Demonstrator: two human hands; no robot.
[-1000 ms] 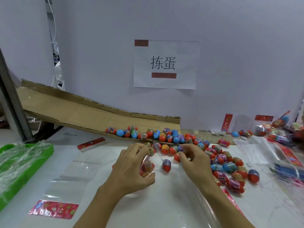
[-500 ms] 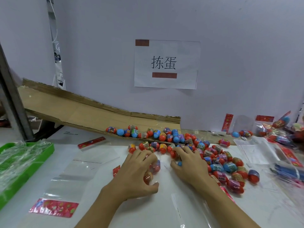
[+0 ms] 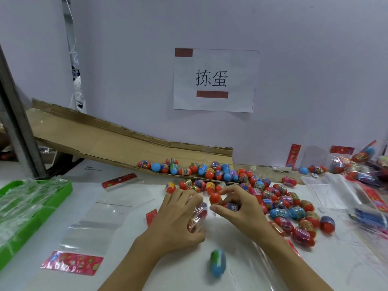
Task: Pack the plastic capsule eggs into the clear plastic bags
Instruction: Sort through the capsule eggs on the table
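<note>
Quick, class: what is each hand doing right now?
Left hand: grips a clear bag with eggs inside.
Right hand: pinches a red-topped egg.

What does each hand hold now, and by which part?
Left hand grips a clear bag with eggs around its middle. Right hand pinches capsule eggs; the exact hold is unclear.

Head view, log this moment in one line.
left hand: holds bag | right hand: pinches red egg | blue-green egg: loose, blurred

Bare table (image 3: 130, 215) lies left; eggs (image 3: 294, 211) crowd right; blurred, perhaps rolling egg (image 3: 218, 262) near.
</note>
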